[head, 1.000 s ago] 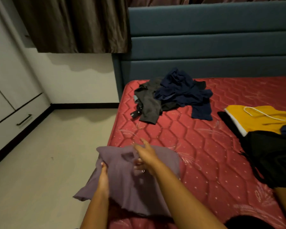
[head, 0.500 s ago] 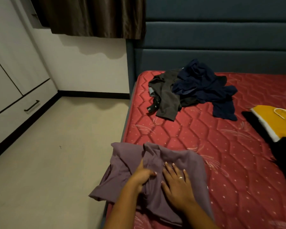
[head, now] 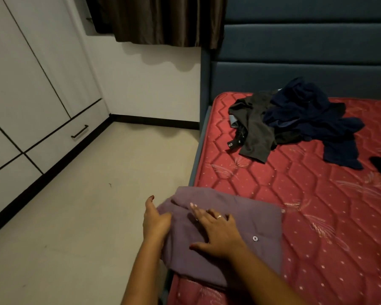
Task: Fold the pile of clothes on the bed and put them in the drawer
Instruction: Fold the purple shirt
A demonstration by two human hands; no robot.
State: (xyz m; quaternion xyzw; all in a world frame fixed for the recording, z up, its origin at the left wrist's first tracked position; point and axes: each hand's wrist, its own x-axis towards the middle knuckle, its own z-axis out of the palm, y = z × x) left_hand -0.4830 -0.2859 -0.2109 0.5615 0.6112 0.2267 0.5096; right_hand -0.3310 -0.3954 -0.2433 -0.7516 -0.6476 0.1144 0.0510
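Beige floor (head: pixel 86 216), brown curtain (head: pixel 158 20)

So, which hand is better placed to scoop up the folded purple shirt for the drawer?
Left, probably. The left hand touches the purple shirt at its edge overhanging the mattress, on the drawer side, so it could slip underneath; the right hand lies flat on top.

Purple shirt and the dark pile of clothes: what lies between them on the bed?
Nothing: the head view shows only bare red mattress between the shirt and the pile.
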